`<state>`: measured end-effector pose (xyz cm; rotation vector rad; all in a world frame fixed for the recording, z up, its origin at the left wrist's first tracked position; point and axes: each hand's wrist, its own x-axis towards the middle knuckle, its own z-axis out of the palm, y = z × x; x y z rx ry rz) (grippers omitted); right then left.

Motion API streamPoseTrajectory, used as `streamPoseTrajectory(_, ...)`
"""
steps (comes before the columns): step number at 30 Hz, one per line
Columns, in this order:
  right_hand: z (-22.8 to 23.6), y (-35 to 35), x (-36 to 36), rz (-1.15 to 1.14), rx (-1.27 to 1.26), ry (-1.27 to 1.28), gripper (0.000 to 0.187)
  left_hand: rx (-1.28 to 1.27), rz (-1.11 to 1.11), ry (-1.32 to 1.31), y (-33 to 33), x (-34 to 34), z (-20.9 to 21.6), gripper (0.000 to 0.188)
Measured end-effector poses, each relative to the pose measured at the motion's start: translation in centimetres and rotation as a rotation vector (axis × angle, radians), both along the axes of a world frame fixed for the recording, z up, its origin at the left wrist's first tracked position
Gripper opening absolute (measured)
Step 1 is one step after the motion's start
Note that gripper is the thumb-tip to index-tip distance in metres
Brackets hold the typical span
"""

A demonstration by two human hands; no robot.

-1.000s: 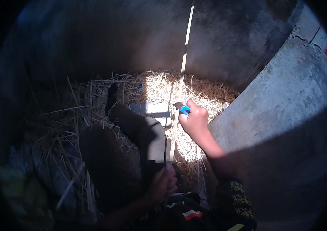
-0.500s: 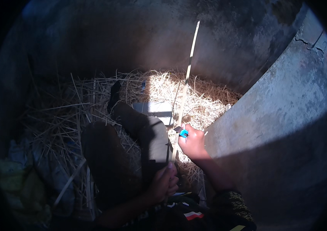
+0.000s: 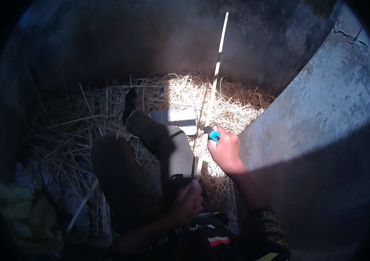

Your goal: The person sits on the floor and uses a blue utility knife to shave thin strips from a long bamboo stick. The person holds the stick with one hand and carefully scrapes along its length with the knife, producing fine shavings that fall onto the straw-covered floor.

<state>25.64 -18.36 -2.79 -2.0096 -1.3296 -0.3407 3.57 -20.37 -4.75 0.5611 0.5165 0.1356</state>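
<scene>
A long pale bamboo strip (image 3: 213, 93) slants up and away from my lap, its far tip standing against the dark wall. My left hand (image 3: 188, 202) is closed around the strip's near end, in shadow by my leg. Farther up, in bright sun, my right hand (image 3: 226, 148) is closed on a small knife (image 3: 213, 136) with a blue part by the thumb and a dark, blade-like end. That dark end lies against the strip. The rest of the tool is hidden in my fingers.
Straw-like shavings (image 3: 71, 130) cover the floor around my legs. A pale rectangular block (image 3: 180, 119) lies beyond my knee. A curved concrete wall (image 3: 306, 113) rises at the right, and a yellowish sack (image 3: 24, 217) sits at lower left.
My right hand and the knife have moved a little farther away along the strip. My left hand keeps its grip on the near end. The view has shifted slightly.
</scene>
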Motion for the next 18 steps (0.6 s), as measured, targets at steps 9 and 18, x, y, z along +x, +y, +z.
streamPoseTrajectory(9,-1.3,-0.6,-1.0,0.004,-0.085,0.109,0.011,0.115,0.054,0.084,-0.7,-0.2,0.3,0.038)
streamPoseTrajectory(18,-2.3,-1.7,-3.6,0.073,-0.09,0.106,0.01,0.074,0.108,0.093,-0.2,0.2,0.2,0.036)
